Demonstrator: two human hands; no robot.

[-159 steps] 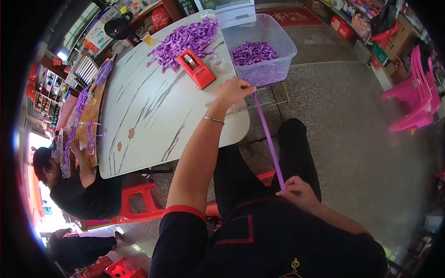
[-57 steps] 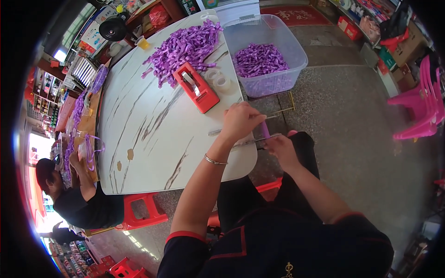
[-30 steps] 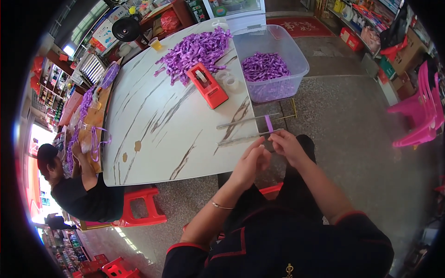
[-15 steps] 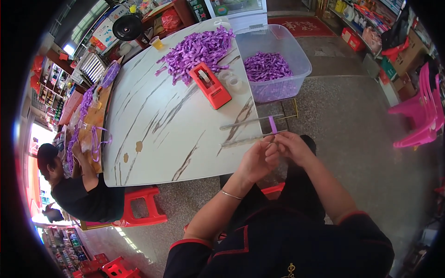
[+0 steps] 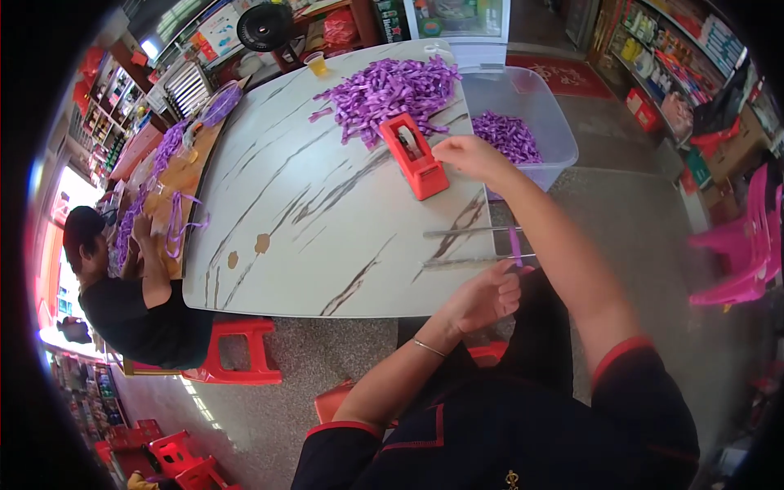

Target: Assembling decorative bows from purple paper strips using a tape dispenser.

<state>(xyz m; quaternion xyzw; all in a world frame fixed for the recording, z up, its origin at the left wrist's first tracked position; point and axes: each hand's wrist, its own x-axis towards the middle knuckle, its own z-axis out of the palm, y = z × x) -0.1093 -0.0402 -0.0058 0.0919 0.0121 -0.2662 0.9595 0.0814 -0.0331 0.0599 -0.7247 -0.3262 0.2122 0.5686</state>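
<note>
Pinching in the head view, the left hand (image 5: 488, 296) has its thumb and first finger at the low end of a short purple ribbon (image 5: 515, 245), with its other fingers curled in. The ribbon is past the table (image 5: 327, 245) edge, running between an upper rod (image 5: 457, 233) and a lower rod (image 5: 457, 263) that stick out over the side. The right hand (image 5: 467, 153) is up by the red tape holder (image 5: 426, 181). Its fingers are bunched, but I can't tell if they touch the holder or have any tape.

The ribbon looks very light, soft and floppy. It may be a bit shiny and slippery, so it could slide if let go. It should not break. The best place to hold it is at the low end, by the lower rod, with fingertips and only a soft squeeze. Tape would be thin and sticky, best held by its edge.

More purple strips lie in a big pile (image 5: 392, 94) on the table and in a clear tub (image 5: 563, 147) beside it. A green box (image 5: 392, 20) at the back has white writing, and a red mat (image 5: 563, 75) has pale marks. Any print on the tape holder is too small to read.
</note>
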